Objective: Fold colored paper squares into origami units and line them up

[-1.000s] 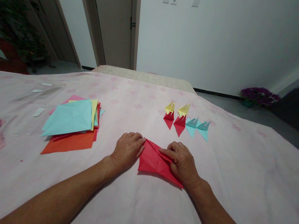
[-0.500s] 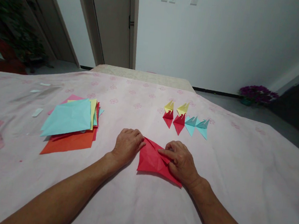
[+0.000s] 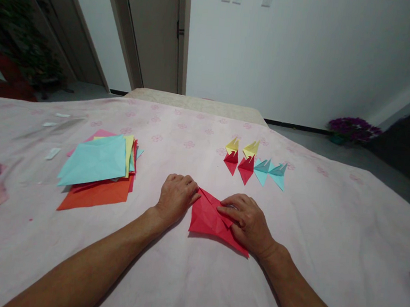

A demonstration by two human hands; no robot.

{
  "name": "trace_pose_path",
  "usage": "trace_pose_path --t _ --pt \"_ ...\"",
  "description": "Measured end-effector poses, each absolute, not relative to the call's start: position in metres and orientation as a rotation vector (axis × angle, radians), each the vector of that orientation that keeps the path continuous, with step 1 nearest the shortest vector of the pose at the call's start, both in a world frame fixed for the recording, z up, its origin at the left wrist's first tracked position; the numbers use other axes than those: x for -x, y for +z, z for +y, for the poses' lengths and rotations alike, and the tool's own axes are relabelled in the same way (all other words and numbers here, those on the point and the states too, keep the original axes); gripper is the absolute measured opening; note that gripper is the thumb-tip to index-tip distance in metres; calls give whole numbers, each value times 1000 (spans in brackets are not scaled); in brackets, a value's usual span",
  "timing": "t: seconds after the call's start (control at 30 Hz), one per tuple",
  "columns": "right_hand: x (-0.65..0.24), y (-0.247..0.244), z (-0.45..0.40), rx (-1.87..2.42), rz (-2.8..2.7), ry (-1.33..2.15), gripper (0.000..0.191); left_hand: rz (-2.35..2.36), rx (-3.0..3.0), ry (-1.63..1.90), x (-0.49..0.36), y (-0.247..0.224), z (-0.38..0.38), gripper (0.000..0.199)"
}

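Red paper point(image 3: 205, 222): crease could run crooked

Near edge sits slightly off the cloth point(image 3: 162, 285); its loose corner pokes out below the right hand point(image 3: 251, 224). A drag of that wrist could snag it and twist the sheet. If the left hand point(image 3: 176, 197) slackens at the far-left corner, the paper could pivot and the fold skew, I judge.

Paper lies between both hands, touching each. Right hand covers its right side, thumb and fingers pinching the folded flap. Left fingers, bunched together, meet the upper left corner; whether they pinch or merely press, cannot tell, knuckles in the way.

Beyond, apart from both hands: red folded shapes point(image 3: 246, 169), blue ones point(image 3: 278, 175), yellow ones point(image 3: 251, 149) farthest.
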State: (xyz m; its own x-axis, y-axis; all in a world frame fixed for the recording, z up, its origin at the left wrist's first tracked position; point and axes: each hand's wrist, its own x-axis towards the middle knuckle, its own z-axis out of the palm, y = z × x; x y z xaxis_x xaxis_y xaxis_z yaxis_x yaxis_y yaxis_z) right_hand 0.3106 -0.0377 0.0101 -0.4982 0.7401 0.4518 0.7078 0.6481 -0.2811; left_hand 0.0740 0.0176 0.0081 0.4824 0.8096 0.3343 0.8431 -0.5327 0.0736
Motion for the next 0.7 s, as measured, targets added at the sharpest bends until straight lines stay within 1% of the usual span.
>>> trace_pose_path --t 0.17,0.3,0.43,0.57,0.7 --pt "-311 11 -38 1116 -2333 81 53 -1471 2599 -563 -74 8 18 14" --pt "-310 12 -39 1119 -2345 85 53 -1434 2620 -687 -76 5 19 12" --pt "-309 14 -40 1146 -2356 83 52 -1257 2736 -795 -76 -2 22 25" --pt "-310 14 -40 1143 -2377 72 52 -1135 2855 -760 -74 -7 24 21" --pt "-310 14 -41 1139 -2374 76 50 -1150 2891 -715 -74 -7 25 23"
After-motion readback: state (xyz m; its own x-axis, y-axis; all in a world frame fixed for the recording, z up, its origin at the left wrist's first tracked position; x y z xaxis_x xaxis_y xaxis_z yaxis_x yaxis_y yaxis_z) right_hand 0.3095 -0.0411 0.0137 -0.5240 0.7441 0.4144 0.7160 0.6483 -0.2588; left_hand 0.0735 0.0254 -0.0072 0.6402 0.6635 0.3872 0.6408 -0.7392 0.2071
